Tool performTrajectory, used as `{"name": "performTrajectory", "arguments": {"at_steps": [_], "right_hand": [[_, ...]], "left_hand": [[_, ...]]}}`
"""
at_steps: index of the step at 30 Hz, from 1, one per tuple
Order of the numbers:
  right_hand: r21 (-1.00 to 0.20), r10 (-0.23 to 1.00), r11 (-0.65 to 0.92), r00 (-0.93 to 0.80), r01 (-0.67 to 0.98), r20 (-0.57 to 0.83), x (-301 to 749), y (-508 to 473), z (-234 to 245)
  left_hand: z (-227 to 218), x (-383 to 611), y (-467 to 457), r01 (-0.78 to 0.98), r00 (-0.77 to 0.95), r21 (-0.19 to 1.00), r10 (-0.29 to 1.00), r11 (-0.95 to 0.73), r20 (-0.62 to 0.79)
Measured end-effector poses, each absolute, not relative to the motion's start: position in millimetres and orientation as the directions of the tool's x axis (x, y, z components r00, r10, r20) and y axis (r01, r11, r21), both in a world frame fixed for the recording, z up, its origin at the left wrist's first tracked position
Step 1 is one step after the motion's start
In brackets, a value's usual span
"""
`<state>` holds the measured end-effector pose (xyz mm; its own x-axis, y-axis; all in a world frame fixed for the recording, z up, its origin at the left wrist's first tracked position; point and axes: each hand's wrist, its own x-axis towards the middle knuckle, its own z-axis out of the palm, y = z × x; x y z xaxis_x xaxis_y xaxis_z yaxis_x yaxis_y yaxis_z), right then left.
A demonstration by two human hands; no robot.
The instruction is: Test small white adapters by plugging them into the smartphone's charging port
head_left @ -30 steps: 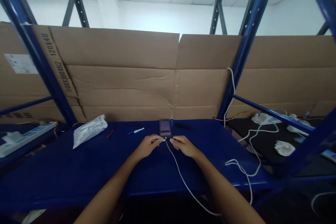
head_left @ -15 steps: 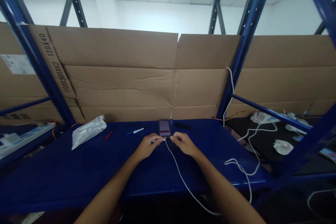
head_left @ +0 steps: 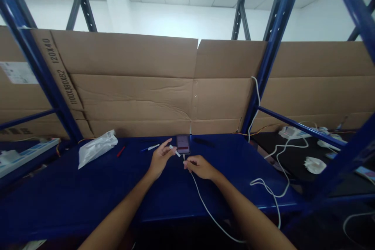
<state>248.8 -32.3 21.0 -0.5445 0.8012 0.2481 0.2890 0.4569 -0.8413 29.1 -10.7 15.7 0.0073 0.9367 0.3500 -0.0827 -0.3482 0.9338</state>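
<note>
A phone (head_left: 183, 143) with a lit screen lies flat on the blue shelf (head_left: 88, 187), just in front of the cardboard wall. My left hand (head_left: 159, 159) is beside its near left corner and pinches a small white piece (head_left: 174, 150) between thumb and fingers, with the forefinger stretched out. My right hand (head_left: 199, 167) is closed on the end of a white cable (head_left: 205, 205), a short way below the phone. The cable runs back along my right arm and off the shelf's front edge.
A white plastic bag (head_left: 96, 147), a red pen (head_left: 120, 150) and a blue-and-white pen (head_left: 151, 147) lie at the left. Another white cable (head_left: 274, 191) loops at the right. Power strips (head_left: 293, 132) and chargers sit on the right-hand bench. Blue rack posts (head_left: 269, 50) flank the shelf.
My hands have come apart. The right hand drew the cable end back from the phone toward me. The left hand lifted with the small white piece and its forefinger spread.
</note>
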Motion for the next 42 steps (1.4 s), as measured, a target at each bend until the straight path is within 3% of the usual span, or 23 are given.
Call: {"name": "performTrajectory", "arguments": {"at_steps": [9,17,21,28,32,36,39,42], "right_hand": [[-0.853,0.828,0.447,-0.486,0.27,0.28,251,-29,19],[-0.831,0.859,0.478,-0.35,0.285,0.374,255,-19,18],[-0.803,0.87,0.492,-0.161,0.337,0.466,268,-4,13],[-0.852,0.864,0.376,0.195,0.364,0.464,300,17,8],[-0.849,0.901,0.412,-0.007,0.33,0.434,295,12,9],[-0.83,0.869,0.471,-0.318,0.297,0.379,278,-1,13],[-0.799,0.843,0.509,-0.374,0.32,0.387,272,-6,14],[-0.762,0.845,0.527,-0.325,0.375,0.424,275,-3,13]], "left_hand": [[12,27,-8,-0.115,-0.072,0.938,0.944,-0.327,0.321],[12,27,-5,-0.141,0.034,0.95,0.957,-0.28,0.287],[6,22,2,-0.002,0.119,0.946,0.939,-0.325,0.323],[2,-15,14,0.454,-0.088,0.808,0.884,-0.376,0.46],[8,-13,5,0.487,0.006,0.755,0.866,-0.439,0.499],[15,10,-14,0.416,0.356,0.662,0.782,-0.623,0.512],[17,21,-21,0.391,0.514,0.642,0.735,-0.66,0.442],[16,18,-16,0.44,0.471,0.617,0.753,-0.653,0.46]]}}
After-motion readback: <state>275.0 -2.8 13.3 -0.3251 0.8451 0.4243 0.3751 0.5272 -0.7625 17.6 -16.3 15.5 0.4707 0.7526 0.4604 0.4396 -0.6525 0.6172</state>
